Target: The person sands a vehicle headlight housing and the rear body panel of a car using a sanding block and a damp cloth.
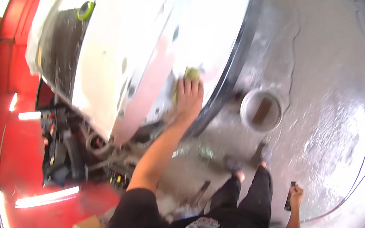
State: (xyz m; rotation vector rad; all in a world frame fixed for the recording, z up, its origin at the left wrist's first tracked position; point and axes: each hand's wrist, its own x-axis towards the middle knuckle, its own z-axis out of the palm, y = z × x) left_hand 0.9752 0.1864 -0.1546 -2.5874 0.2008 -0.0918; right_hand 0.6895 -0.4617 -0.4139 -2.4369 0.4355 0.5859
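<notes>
Fingers of our left hand [190, 95] are lying extended over a yellow-green pad [192, 73], holding it against the car's pale panel [212, 38], near the dark trim [237, 51] along its edge. The pad is showing beyond our fingertips and beside the hand's left side; we cannot tell where the thumb is resting. Our right hand [297, 195] is hanging low, well apart from the car, and its fingers are closing around a dark block [289, 202], which is pointing down toward the floor [326, 69].

Between the trim and the open floor, a round bucket [243, 109] is standing just right of the car, with a brown piece [262, 111] showing inside. A pink patch [147, 97] is running along the bodywork left of our working hand. Farther left, a green tape roll [85, 10] is resting by the dark glass [67, 45]. Exposed parts [75, 154] are crowding the car's near end, and a hose [354, 187] is trailing across the floor at far right.
</notes>
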